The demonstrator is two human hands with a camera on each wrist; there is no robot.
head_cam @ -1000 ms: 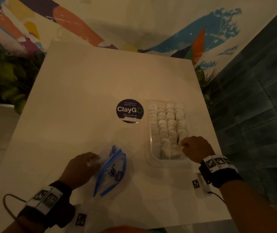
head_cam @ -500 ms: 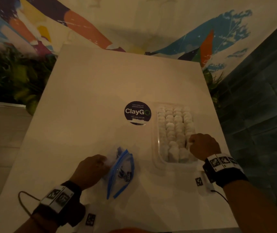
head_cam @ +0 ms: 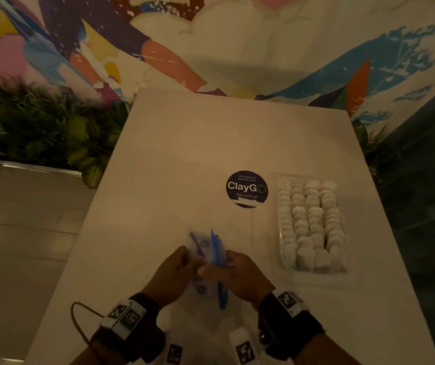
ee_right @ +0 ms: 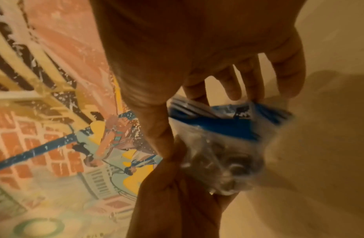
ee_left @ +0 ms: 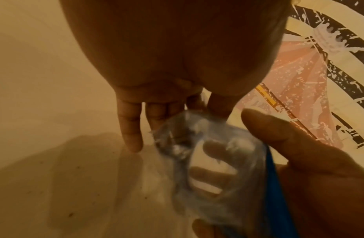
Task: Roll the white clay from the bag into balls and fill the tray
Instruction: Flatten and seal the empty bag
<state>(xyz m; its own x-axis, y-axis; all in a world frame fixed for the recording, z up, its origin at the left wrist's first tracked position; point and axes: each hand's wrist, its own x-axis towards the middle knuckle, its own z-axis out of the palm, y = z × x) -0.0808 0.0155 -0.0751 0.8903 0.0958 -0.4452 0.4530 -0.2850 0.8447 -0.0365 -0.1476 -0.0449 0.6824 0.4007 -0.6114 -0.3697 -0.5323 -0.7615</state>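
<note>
Both hands are on the bag [head_cam: 212, 262] at the lower middle of the head view: the left hand [head_cam: 170, 276] pinches the clear plastic from the left side and the right hand [head_cam: 240, 275] has its fingers curled round the edge with the blue zip strip [ee_right: 224, 124], so each grip is narrow and closed on the bag, with the bag held between them just above the white table [head_cam: 184, 154]. Looks to me like the step is opening or digging into the bag for more clay, though honestly I can't make out any white clay inside; the film is crinkly, see-through and smeared with whitish residue, and you can see fingers [ee_left: 209, 175] right through it in the left wrist view. If I were doing this I'd keep one hand anchoring the floppy side and spread the zip edges apart with the other, because thin film like that just collapses and clings otherwise. Don't yank, it's flimsy stuff. The tray [head_cam: 353, 270] sits at the right middle of the head view, well apart from the hands, a clear shallow plastic thing with rounded corners, and it's packed with rows of white clay balls [head_cam: 308, 222], matte, lumpy, not perfectly round. It looks basically full to me, so there may be only scraps left to roll. Just left of the tray there's a round dark ClayGo sticker [head_cam: 246, 189] on the table.
</note>
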